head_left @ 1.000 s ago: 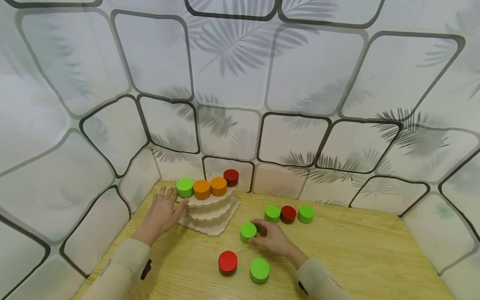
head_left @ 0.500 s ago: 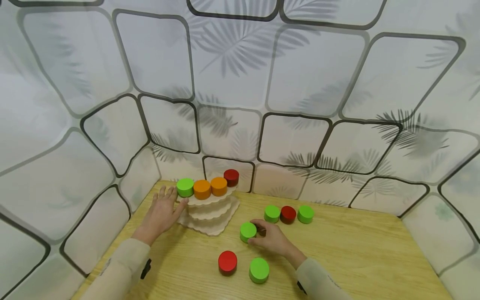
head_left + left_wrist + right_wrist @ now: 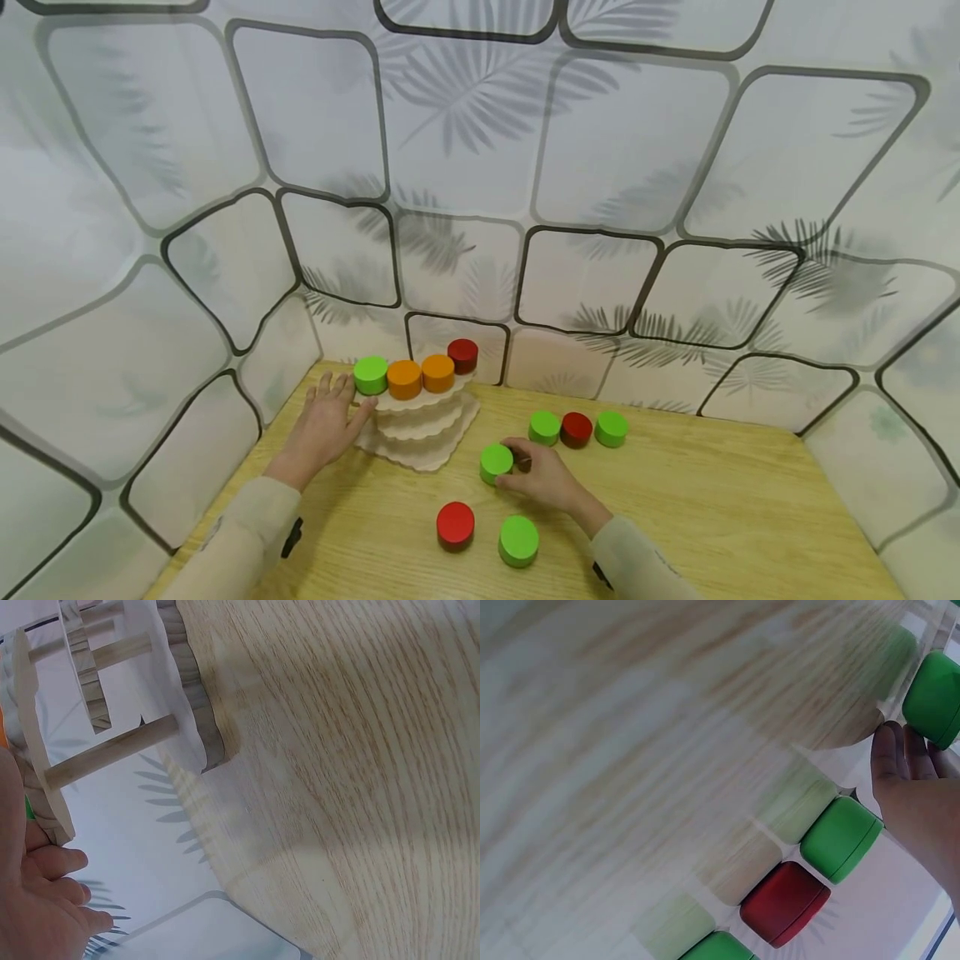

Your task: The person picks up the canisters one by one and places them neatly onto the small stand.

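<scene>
In the head view my right hand (image 3: 543, 475) pinches a short green cylinder (image 3: 496, 463) between thumb and fingers, at the table's middle. A narrow gap shows between this cylinder (image 3: 932, 701) and its reflection in the right wrist view. My left hand (image 3: 324, 421) touches the left corner of a pale three-tiered wooden stand (image 3: 420, 427), fingers spread out. Its fingertips (image 3: 75, 861) show beside the top tier's edge in the left wrist view; the thumb is hidden there. Along that tier stand a green cylinder (image 3: 371, 376), two orange cylinders (image 3: 404, 380) and a dark red cylinder (image 3: 462, 356).
Behind my right hand, a dark red cylinder (image 3: 576, 429) stands between two green cylinders (image 3: 612, 428). Nearer me are a red cylinder (image 3: 455, 526) and another green cylinder (image 3: 518, 541). Patterned wall coverings (image 3: 592, 283) border the wooden table (image 3: 697, 500) at the back and sides.
</scene>
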The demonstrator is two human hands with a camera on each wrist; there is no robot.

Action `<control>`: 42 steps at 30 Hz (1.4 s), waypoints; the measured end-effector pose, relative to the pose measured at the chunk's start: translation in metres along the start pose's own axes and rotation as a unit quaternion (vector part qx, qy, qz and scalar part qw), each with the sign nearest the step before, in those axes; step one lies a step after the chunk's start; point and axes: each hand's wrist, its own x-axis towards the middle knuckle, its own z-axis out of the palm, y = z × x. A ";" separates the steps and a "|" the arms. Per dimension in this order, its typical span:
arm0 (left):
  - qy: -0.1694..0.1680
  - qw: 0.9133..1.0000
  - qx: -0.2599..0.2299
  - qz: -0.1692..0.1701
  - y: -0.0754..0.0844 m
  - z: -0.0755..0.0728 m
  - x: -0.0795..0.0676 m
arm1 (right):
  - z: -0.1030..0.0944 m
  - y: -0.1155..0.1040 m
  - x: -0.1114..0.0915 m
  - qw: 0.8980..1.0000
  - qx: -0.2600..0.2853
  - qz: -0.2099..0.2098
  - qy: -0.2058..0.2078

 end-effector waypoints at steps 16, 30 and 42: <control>0.009 1.000 0.027 0.003 0.001 -0.002 -0.001 | 0.001 -0.031 0.016 0.999 0.020 -0.026 -0.008; 0.011 0.999 0.033 -0.006 0.002 -0.002 -0.002 | 0.012 -0.064 0.034 0.999 0.003 -0.045 -0.010; 0.006 0.999 0.035 -0.011 0.002 -0.002 -0.002 | 0.030 -0.078 0.050 0.998 0.021 -0.052 -0.004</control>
